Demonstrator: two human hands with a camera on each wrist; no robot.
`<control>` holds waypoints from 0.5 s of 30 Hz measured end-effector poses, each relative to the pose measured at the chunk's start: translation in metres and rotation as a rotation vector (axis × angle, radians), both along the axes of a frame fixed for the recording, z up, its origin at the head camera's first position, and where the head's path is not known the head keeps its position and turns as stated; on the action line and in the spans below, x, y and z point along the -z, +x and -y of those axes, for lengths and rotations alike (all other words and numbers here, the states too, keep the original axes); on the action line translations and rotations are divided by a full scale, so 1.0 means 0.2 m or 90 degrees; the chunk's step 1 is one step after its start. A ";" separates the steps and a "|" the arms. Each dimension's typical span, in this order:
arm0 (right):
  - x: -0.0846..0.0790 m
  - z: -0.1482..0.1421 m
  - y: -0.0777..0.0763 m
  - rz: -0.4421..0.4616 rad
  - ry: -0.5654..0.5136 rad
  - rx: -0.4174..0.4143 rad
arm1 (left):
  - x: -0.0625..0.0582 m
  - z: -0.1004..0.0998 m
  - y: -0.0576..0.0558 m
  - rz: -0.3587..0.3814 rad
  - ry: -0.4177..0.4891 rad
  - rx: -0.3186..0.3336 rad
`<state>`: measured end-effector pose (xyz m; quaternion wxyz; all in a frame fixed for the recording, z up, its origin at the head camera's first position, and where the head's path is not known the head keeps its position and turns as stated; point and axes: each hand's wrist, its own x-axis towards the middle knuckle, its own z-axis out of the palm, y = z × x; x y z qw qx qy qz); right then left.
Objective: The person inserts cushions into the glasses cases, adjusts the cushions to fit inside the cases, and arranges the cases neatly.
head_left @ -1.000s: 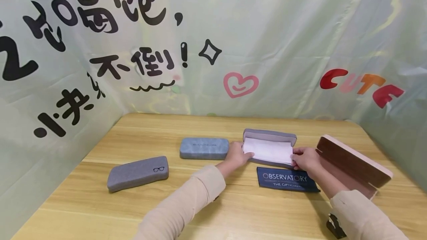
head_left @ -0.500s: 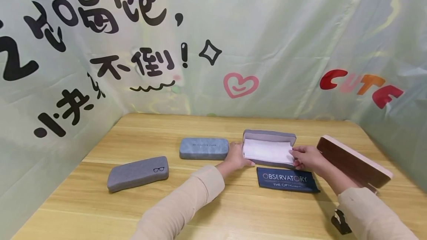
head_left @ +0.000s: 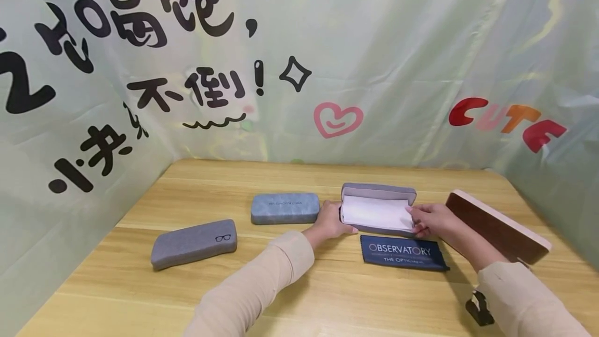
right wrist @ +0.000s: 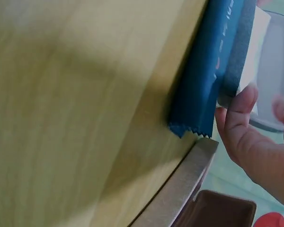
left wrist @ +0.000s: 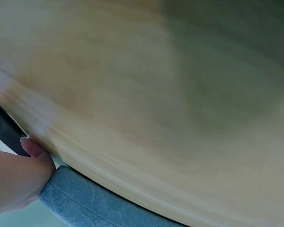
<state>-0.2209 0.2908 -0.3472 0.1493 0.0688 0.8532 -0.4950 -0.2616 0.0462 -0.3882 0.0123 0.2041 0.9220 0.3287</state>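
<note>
In the head view, an open grey-purple glasses case stands at the back right of the middle. A folded white cloth lies in its lower half. My left hand grips the case's left end, thumb along the front. At the opposite end my right hand holds the corner, one fingertip by the cloth's right edge. The right wrist view shows fingers against that corner; the exact contact is partly hidden. Just in front lies a dark blue lens cloth printed OBSERVATORY.
A closed blue glasses case sits beside my left hand. Farther left is a closed grey case with a glasses drawing. An open pink case with brown lining stands at the right, partly behind my arm. Printed fabric hangs around the wooden table.
My left thumb has come off the white cloth to the case's front. The right hand's fingertips have moved up slightly along the cloth's right edge. The case stays in place.
</note>
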 end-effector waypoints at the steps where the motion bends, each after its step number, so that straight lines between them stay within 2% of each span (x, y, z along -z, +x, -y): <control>1: 0.00 -0.01 0.00 -0.004 0.007 -0.007 | 0.00 0.00 0.00 -0.002 -0.003 0.002; 4: -0.02 -0.02 0.00 -0.032 0.038 -0.012 | 0.01 0.00 -0.01 -0.012 -0.019 0.010; 8: -0.03 -0.04 -0.03 -0.079 0.036 0.012 | 0.00 0.01 -0.02 -0.016 -0.044 0.015; 11: -0.02 -0.04 -0.06 -0.085 0.019 0.021 | 0.00 0.01 -0.02 -0.014 -0.046 0.016; 15: 0.00 -0.05 -0.09 -0.073 0.037 -0.003 | 0.00 0.01 -0.02 -0.009 -0.037 0.019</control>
